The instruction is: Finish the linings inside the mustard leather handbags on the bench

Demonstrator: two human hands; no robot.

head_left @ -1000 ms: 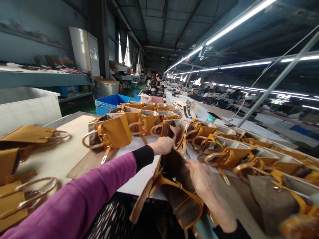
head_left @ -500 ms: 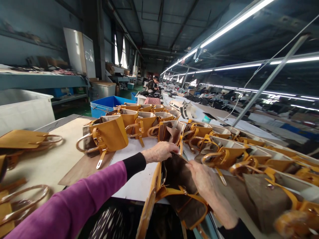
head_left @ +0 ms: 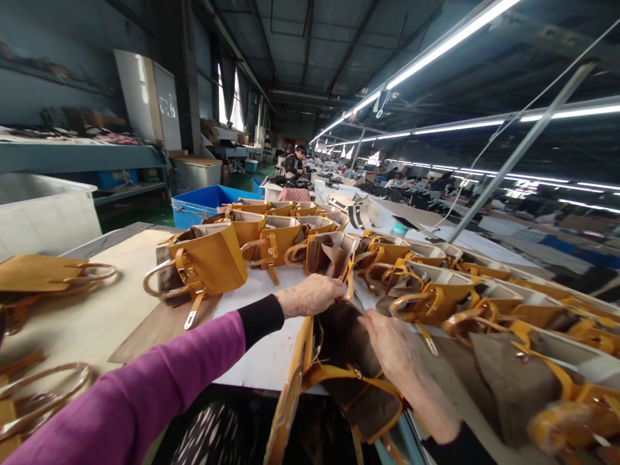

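The counter (head_left: 97,323) carried rows of yellow handbags (head_left: 436,297). At its near edge lay one brown bag (head_left: 349,368), mouth open. The left hand (head_left: 312,294) gripped its far rim; the right hand (head_left: 394,349) pinched the lining.

Your left hand (head_left: 312,294) and right hand (head_left: 394,342) grip the brown-lined yellow handbag (head_left: 346,368) at the surface (head_left: 264,355) edge; more yellow bags (head_left: 436,300) stand just beyond your hands.
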